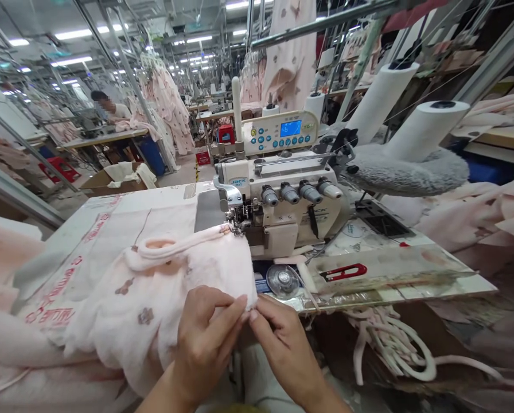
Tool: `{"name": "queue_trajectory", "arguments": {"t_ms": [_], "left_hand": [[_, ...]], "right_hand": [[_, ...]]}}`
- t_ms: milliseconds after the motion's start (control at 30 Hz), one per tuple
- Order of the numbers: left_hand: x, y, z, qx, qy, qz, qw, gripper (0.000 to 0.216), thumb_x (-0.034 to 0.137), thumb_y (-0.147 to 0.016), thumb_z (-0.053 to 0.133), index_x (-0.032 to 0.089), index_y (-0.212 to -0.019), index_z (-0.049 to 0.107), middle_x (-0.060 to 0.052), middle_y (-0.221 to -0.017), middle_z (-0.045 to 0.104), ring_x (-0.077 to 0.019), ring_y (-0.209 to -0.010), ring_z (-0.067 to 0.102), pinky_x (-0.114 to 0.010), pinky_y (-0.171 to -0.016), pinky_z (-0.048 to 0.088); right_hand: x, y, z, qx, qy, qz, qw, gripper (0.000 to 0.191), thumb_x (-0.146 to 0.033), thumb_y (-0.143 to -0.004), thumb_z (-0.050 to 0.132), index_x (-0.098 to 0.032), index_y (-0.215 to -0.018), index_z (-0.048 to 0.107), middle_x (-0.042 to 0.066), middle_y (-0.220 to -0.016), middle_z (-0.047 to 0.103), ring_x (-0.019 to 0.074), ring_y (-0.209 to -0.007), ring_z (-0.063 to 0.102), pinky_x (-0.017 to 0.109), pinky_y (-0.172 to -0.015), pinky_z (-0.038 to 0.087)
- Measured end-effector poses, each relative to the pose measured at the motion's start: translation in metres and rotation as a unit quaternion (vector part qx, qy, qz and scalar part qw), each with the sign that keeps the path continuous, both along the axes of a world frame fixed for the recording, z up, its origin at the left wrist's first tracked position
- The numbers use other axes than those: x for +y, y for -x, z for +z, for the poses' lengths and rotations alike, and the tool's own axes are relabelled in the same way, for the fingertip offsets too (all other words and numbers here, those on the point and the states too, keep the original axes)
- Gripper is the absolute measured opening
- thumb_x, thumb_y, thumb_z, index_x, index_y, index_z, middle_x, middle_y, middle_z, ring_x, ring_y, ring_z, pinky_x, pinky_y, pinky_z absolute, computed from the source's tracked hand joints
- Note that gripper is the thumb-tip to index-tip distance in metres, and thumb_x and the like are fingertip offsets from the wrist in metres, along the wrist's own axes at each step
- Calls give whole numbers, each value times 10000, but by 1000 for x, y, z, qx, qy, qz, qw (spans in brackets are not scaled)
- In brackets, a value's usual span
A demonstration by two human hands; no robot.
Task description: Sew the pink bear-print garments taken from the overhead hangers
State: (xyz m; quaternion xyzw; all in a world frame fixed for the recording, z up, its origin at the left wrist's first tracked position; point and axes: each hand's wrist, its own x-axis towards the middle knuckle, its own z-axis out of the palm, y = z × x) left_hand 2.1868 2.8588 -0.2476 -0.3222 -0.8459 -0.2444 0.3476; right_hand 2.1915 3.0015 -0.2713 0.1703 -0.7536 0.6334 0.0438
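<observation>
A fluffy pale pink garment [162, 287] with small brown prints lies on the sewing table, its rolled edge running up to the presser foot [238, 221] of a white overlock machine [283, 201]. My left hand [207, 338] pinches the garment's near corner with fingers closed. My right hand [283, 344] meets it from the right, its fingertips also pinched on that same fabric edge. Both hands sit at the table's front edge, well short of the needle.
Red thread snips [343, 272] and a round metal disc [284, 279] lie right of the machine. Two large white thread cones [424, 129] stand behind. Pink fabric strips [390, 344] hang off the table. A person [106, 106] works at a far left table.
</observation>
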Motion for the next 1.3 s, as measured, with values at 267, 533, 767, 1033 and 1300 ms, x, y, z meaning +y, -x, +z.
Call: {"name": "queue_trajectory", "arguments": {"t_ms": [267, 533, 767, 1033, 1300], "left_hand": [[2, 0, 4, 79, 46, 50, 995, 175, 10, -796, 499, 118, -899, 589, -27, -728, 470, -138, -713, 436, -309, -702, 341], [-11, 29, -29, 75, 74, 78, 991, 355, 167, -818, 476, 108, -1165, 438, -185, -1214, 476, -314, -1258, 326, -565, -1032, 197], [-33, 38, -1, 58, 211, 5, 976, 405, -16, -810, 370, 71, -1179, 515, -117, -1209, 571, -217, -1216, 433, -401, -1026, 319], [-26, 46, 7, 8, 251, 44, 967, 599, -28, -663, 317, 49, -1236, 473, -129, -1289, 502, -233, -1230, 412, -425, -984, 397], [-33, 69, 19, -48, 277, 38, 959, 675, -21, -619, 319, 85, -1275, 436, -129, -1305, 486, -223, -1229, 424, -390, -988, 412]], "right_hand": [[19, 13, -3, 283, -161, -91, 941, 211, -89, -852, 475, -155, -1036, 554, 83, -944, 601, 176, -849, 542, 287, -739, 426], [15, 27, -4, 411, -162, -94, 892, 198, -1, -813, 469, -123, -921, 582, 101, -873, 637, 185, -761, 533, 319, -643, 429], [15, 25, -12, 410, -150, -117, 892, 209, 18, -792, 499, -99, -933, 599, 114, -863, 653, 193, -754, 532, 325, -631, 417], [20, 44, -6, 407, -175, -136, 886, 215, 8, -794, 520, -108, -953, 604, 111, -886, 663, 200, -756, 548, 333, -631, 404], [18, 68, 2, 394, -187, -162, 885, 174, -42, -802, 559, -149, -937, 583, 86, -878, 657, 193, -765, 552, 335, -668, 410]]}}
